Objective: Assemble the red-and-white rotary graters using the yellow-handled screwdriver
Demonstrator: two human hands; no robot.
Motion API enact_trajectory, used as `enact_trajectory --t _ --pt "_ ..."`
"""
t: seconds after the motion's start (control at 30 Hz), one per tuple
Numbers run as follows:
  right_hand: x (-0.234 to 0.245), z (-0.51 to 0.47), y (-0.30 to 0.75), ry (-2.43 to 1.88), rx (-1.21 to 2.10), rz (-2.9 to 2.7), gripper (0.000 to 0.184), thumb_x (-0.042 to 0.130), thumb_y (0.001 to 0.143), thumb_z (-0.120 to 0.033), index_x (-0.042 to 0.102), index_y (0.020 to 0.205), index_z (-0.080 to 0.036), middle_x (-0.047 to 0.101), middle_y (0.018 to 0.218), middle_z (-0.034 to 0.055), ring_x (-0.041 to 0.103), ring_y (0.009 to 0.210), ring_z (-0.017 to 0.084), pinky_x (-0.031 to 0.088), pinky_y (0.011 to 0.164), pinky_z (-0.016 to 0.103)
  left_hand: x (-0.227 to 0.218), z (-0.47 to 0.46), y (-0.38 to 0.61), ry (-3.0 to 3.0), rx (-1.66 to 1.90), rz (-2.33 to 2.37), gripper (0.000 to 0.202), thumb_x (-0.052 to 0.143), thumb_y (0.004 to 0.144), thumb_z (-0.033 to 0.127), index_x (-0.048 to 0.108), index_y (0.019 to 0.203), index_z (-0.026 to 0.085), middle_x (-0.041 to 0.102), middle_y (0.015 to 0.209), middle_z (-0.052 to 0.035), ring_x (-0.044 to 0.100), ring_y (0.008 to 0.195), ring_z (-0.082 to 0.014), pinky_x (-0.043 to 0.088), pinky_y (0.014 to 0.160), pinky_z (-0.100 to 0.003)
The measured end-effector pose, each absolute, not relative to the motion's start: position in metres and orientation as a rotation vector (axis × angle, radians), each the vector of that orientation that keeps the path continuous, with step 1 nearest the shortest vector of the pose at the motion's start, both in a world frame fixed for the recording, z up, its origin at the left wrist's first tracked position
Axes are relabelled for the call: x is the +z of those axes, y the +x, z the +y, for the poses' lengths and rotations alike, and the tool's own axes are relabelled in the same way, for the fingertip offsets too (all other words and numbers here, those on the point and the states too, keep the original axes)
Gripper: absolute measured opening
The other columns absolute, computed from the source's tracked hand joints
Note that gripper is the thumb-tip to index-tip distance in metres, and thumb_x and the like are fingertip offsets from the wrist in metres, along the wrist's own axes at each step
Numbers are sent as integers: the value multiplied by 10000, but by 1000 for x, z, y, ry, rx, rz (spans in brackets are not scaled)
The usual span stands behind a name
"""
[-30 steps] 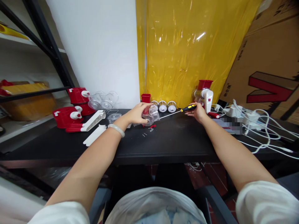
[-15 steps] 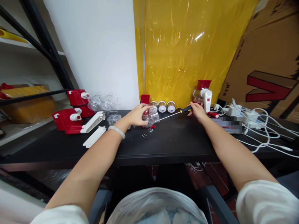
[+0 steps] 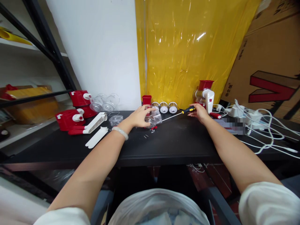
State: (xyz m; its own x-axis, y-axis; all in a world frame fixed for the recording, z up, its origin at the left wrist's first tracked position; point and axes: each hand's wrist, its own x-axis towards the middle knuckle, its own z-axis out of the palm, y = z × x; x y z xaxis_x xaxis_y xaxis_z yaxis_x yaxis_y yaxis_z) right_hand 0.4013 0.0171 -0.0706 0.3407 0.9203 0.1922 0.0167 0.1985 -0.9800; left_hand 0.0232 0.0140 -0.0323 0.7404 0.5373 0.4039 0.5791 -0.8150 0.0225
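My left hand point(image 3: 138, 117) is closed round a clear plastic housing point(image 3: 153, 117) that rests on the black table point(image 3: 173, 140), just in front of a small red cup point(image 3: 146, 99). My right hand point(image 3: 199, 112) grips the black-and-yellow handle of a long screwdriver point(image 3: 185, 111). Its thin shaft runs left, with the tip at the clear housing. A few small screws point(image 3: 147, 135) lie on the table in front of the housing. A pale bracelet sits on my left wrist.
Three metal drums point(image 3: 164, 107) stand behind the housing. An assembled red-and-white grater point(image 3: 205, 93) stands by my right hand. Red and white parts point(image 3: 79, 117) and clear pieces point(image 3: 105, 102) lie left. White cables and chargers point(image 3: 253, 122) spread right. Cardboard box point(image 3: 269, 62) leans behind.
The screwdriver handle has dropped slightly toward the table with my right hand. My left hand stays on the clear housing with hardly any shift.
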Motion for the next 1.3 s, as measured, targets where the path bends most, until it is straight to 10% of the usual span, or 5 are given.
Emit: enact_trajectory --t 0.3,0.5,0.7,1.07,1.3 --pt "-78 16 405 -1278 597 -1163 324 607 850 -486 489 700 -224 434 377 -55 454 332 125 402 394 245 -32 13 24 -2848 -608 -910 814 682 652 350 430 1418 236 412 1372 -122 470 1260 -321 387 1077 -435" --pt "-73 17 403 -1288 866 -942 290 337 932 -376 535 801 -208 607 506 14 607 430 167 473 440 254 -34 15 23 -2854 -621 -935 828 698 643 365 427 1419 274 405 1394 -113 452 1280 -335 412 1050 -457" --pt "-69 14 401 -1206 914 -975 173 426 831 -241 588 850 -183 660 588 28 640 480 154 491 476 234 -33 15 22 -2845 -619 -947 824 700 643 373 430 1416 278 390 1415 -111 446 1290 -337 410 1055 -468" --pt "-77 19 405 -1260 657 -1110 374 452 916 -524 456 695 -222 461 392 -38 421 317 110 361 359 218 -30 14 20 -2876 -686 -970 811 688 643 326 436 1411 256 402 1402 -105 429 1310 -321 386 1094 -449" --pt "-68 15 402 -1170 892 -957 293 323 902 -370 556 856 -199 647 591 24 627 468 151 488 465 244 -29 14 18 -2890 -692 -999 800 673 658 318 422 1417 274 397 1406 -90 435 1308 -308 404 1086 -435"
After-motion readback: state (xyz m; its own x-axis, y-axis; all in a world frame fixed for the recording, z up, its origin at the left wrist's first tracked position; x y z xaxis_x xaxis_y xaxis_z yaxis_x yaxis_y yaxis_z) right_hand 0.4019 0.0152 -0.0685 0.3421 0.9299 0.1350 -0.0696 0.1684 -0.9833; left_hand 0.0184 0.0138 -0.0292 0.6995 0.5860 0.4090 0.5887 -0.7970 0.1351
